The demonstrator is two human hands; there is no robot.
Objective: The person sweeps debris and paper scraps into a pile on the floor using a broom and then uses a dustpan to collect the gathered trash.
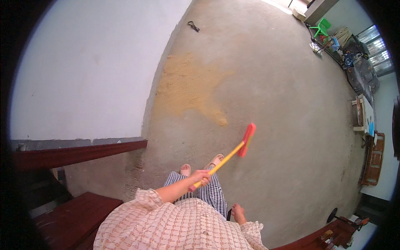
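My left hand (200,178) is closed around the yellow handle of a broom (227,161), close to its pinkish upper end. The handle slants away to the right, and its red head (247,140) is at the concrete floor, right of my feet. Beyond it, a patch of loose tan-yellow grainy material (187,85) is spread over the floor beside the white wall, with a narrow tongue reaching toward the broom. My right hand (238,213) hangs low by my right side with its fingers curled. A dark narrow thing shows beside it; what the hand holds, if anything, I cannot make out.
A dark strap-like thing (193,26) lies far ahead by the wall. Along the right side are a green chair (321,28), a dark covered couch (362,75), a white table (366,116) and a brown wooden piece (376,160). A dark red rail (83,153) is at left.
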